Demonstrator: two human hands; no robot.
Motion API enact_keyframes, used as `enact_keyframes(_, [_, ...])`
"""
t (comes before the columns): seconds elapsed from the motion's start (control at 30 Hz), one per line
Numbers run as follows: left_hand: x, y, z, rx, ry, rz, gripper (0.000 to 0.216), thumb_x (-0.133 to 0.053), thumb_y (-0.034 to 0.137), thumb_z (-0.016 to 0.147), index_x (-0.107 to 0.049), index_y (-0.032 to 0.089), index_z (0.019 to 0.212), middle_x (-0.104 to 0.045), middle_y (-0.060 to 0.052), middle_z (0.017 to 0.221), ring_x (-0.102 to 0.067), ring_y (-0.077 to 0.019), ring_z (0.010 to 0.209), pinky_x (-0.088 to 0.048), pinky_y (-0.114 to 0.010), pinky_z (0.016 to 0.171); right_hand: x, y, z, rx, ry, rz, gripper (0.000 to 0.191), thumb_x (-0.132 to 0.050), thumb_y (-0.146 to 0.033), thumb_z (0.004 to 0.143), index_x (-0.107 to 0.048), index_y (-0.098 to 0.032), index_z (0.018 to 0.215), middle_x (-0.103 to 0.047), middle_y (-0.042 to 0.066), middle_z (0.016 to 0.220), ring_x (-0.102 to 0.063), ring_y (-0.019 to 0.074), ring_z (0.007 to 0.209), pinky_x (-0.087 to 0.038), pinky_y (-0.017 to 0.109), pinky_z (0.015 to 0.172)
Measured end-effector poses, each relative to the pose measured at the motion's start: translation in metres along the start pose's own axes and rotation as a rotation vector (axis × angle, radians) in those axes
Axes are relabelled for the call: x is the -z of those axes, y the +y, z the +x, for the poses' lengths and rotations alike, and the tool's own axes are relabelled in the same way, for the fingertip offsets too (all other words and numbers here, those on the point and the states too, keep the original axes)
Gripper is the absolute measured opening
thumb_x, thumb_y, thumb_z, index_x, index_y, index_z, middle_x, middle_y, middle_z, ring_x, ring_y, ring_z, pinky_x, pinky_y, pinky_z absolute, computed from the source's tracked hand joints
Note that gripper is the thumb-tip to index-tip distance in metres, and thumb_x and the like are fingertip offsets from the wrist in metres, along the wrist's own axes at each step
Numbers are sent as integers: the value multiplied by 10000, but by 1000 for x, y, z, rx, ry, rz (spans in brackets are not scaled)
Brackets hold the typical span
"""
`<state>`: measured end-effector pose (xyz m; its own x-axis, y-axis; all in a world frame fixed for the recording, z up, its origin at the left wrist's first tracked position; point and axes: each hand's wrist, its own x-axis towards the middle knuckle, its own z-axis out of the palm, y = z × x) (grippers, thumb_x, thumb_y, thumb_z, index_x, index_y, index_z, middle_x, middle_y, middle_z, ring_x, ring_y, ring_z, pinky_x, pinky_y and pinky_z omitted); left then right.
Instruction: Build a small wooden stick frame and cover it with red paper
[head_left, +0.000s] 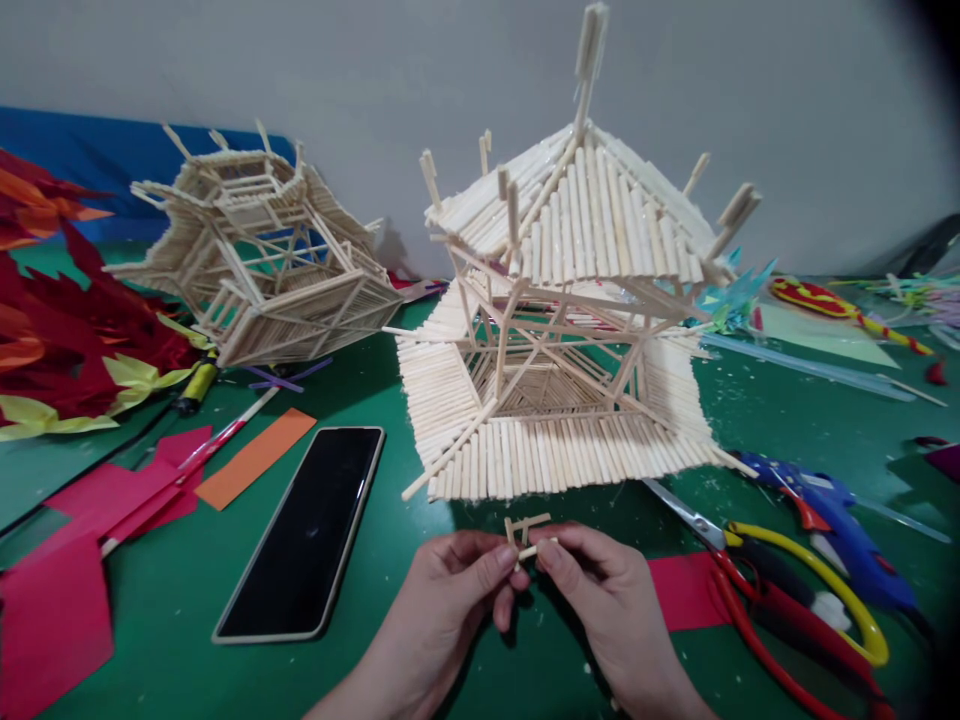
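My left hand (469,580) and my right hand (592,570) meet low in the middle of the view, both closed. Between their fingertips is a small piece of short wooden sticks (531,522) joined at angles. The left thumb and fingers pinch its left side, while the right thumb and forefinger grip a short stick at its right. Just beyond the hands stands a pagoda-like model of wooden sticks (487,460), with a peaked roof (600,210) above an open frame. My fingers cover part of the small piece.
A second stick model (300,310) lies tilted at the back left. A phone (304,530) rests left of my hands, beside orange paper (255,460) and red paper (56,620). To the right are red-and-yellow scissors (795,580) and a blue glue gun (847,520).
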<state>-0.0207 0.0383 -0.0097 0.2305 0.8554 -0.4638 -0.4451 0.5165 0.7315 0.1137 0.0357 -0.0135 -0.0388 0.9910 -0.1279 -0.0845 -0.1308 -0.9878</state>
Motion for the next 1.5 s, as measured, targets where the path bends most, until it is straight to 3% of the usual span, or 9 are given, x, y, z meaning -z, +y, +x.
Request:
enact_keyframes(0.27, [-1,2,0,10,-1,26,97,-638,180,671,-635,94,626,-612,-17,547,-422,-30,381,-289,-166,433,0,2,-1,28,20,-71,118,-605,-256,692,-669,-158,696,-663,40,670,-594,148,617,-471,205,552])
enact_keyframes(0.47, [1,1,0,-7,28,14,90,-643,167,663,-624,97,610,-603,-11,531,-405,-27,371,-269,-162,413,-3,-2,-2,23,-18,33,101,-620,-259,678,-655,-171,712,-666,26,647,-611,147,586,-488,208,538])
enact_keyframes(0.83, [2,2,1,9,-5,-16,98,-607,163,705,-647,99,643,-641,-33,573,-430,-31,394,-340,-171,492,0,-1,-2,-37,59,-30,191,-622,-333,673,-646,-145,696,-649,24,594,-590,150,564,-475,223,518])
enact_keyframes(1.5, [2,2,0,-11,-5,-14,95,-602,165,705,-650,113,642,-637,-12,560,-417,-26,381,-346,-168,506,-1,-1,-1,28,-6,-23,73,-594,-203,716,-651,-158,713,-673,11,650,-599,110,599,-467,159,556])
